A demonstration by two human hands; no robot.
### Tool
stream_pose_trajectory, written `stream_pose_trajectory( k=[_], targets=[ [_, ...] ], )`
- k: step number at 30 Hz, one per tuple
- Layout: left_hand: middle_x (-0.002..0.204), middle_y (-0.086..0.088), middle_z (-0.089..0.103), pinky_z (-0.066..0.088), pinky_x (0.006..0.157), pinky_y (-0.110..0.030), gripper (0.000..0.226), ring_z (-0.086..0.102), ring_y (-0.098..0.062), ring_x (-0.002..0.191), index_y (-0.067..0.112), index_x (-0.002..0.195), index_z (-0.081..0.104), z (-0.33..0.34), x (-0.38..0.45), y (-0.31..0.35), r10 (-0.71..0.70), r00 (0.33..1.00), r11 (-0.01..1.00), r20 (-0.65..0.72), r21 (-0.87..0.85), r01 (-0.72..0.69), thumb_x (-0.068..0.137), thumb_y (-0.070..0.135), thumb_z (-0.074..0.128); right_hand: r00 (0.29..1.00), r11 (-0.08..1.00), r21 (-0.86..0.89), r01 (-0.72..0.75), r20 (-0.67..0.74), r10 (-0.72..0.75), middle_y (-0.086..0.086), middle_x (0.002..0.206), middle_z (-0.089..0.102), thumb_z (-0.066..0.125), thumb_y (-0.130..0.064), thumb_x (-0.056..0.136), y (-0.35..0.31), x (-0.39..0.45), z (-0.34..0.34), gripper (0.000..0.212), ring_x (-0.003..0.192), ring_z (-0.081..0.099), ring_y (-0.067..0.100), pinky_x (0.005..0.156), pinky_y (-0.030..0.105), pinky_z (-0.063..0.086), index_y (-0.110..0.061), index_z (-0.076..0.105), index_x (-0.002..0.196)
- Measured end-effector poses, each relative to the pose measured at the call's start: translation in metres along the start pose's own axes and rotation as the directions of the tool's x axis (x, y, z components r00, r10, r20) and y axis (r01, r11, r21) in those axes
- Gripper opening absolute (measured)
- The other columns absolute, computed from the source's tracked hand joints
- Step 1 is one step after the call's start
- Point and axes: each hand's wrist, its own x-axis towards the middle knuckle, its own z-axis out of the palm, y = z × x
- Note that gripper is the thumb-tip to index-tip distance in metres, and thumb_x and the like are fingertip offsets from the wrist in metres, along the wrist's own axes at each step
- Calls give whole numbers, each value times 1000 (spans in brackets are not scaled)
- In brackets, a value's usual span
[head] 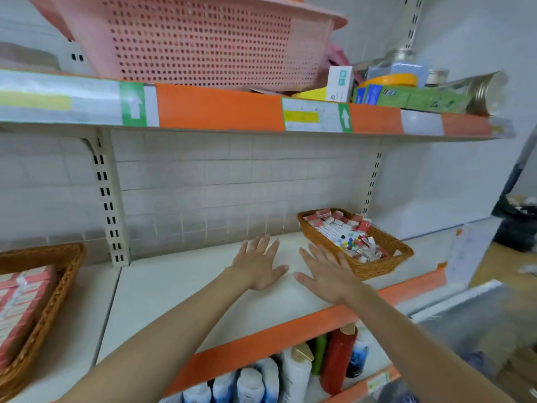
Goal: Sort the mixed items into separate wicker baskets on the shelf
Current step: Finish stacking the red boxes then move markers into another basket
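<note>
1. The brown wicker basket of stacked red-and-white boxes (pixel 32 298) is sitting at the far left of the white shelf (pixel 180 289), well apart from both hands.
2. The left hand (pixel 257 264) is resting flat, fingers spread, holding nothing.
3. The right hand (pixel 327 271) is lying equally flat and empty, fingertips just beside the right-hand rectangular wicker basket of mixed small items (pixel 374 264).
4. That basket's long axis is running near-right to far-left, so the right hand is likely reaching it first.
</note>
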Motion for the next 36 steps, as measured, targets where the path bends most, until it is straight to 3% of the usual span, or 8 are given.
stream_pose_trajectory(
  k=[13,24,32,36],
  targets=[
    [161,-7,-11,-5,120,-43,78,-10,-23,148,20,154,-6,7,88,69,104,994,994,41,-27,-102,94,65,16,995,994,56,-94,-10,95,-1,162,-7,14,-59,99,97,29,10,67,149,-9,21,118,51,-1,-25,-3,155],
    [162,-7,-1,1,120,-40,71,-3,-24,149,15,154,1,0,155,108,-29,995,996,-92,-88,21,100,54,22,1000,999,49,-8,-12,8,-3,162,-10,14,-60,98,178,71,-9,68,148,-9,17,120,46,-3,-27,-6,154],
    [161,-10,2,2,120,-38,69,2,-24,149,13,154,3,-1,189,87,-128,990,986,-61,-112,121,101,52,23,994,993,55,104,10,-105,0,161,-15,14,-58,99,179,124,-10,67,148,-12,19,118,45,-6,-26,-6,155],
    [162,-7,4,2,119,-35,70,5,-22,148,12,154,4,-7,215,72,-121,991,988,-66,-109,113,101,53,21,992,990,61,124,-15,-124,1,162,-9,17,-58,99,176,155,-11,68,149,-8,19,119,47,-5,-24,-3,155]
  ],
)
